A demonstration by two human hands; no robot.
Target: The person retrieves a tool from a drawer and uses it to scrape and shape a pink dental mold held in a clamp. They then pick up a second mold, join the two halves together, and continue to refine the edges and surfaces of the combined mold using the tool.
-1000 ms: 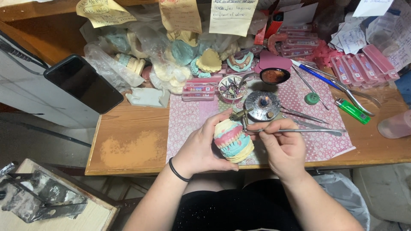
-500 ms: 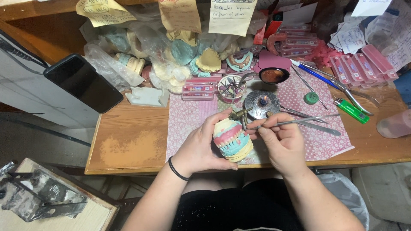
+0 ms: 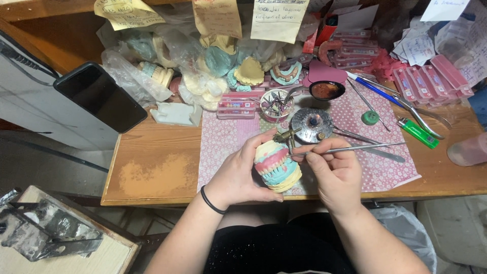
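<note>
My left hand grips a dental model with pink wax gums, teal and cream plaster, held above the front edge of the wooden table. In my right hand is a thin metal instrument, pinched between thumb and fingers, its tip touching the model's right side. A black band circles my left wrist. Just behind the model stands a small round metal burner.
A pink patterned mat covers the table's middle. Behind it lie bagged plaster casts, pink tooth-card boxes, a small dish, a green lighter, pliers and blue pen. A black phone rests at left.
My right hand has shifted the instrument slightly along the model; the left hand keeps the model in nearly the same place.
</note>
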